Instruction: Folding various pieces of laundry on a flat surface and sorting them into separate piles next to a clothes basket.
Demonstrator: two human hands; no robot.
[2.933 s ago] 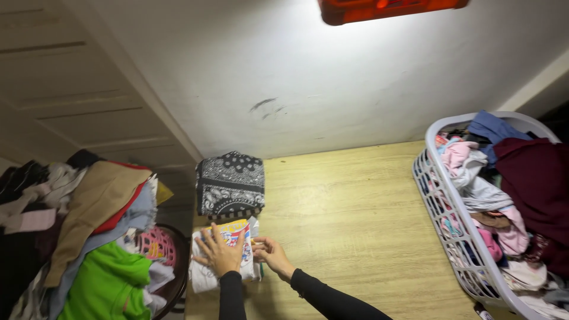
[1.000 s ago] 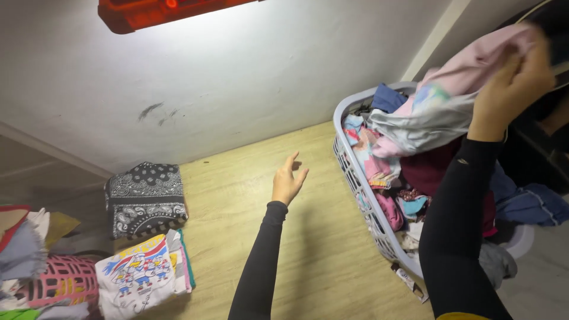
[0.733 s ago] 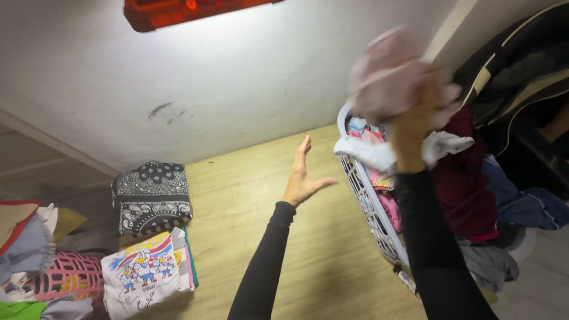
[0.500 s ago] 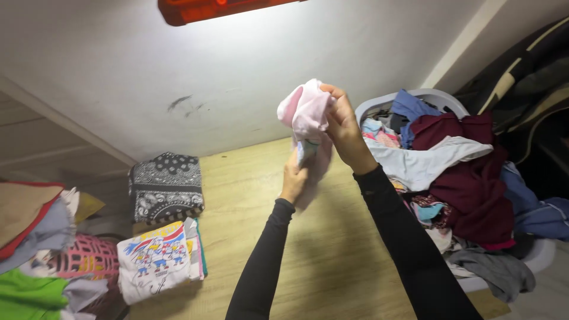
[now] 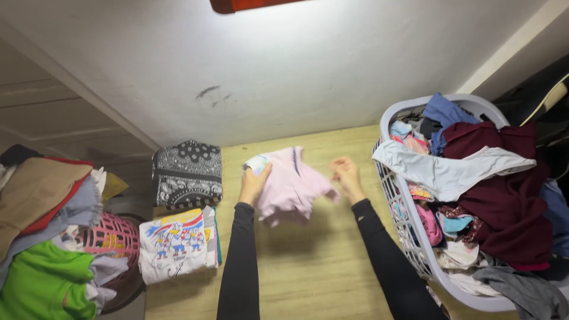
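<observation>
A small pale pink garment (image 5: 291,185) of soft, thin cloth hangs crumpled above the middle of the light wood-grain surface (image 5: 320,266). The left hand (image 5: 253,182), at the garment's 9 o'clock, has its fingers pinched on a corner with a pale printed patch. The right hand (image 5: 348,176), at its 3 o'clock, is blurred; whether its fingers grip the cloth cannot be told. Both arms in black sleeves reach forward. At 9 o'clock lies a folded black-and-white paisley cloth (image 5: 187,173), and at 8 o'clock a folded white shirt with a cartoon print (image 5: 175,243). At 3 o'clock stands a white plastic lattice basket (image 5: 415,237), heaped with mixed clothes.
</observation>
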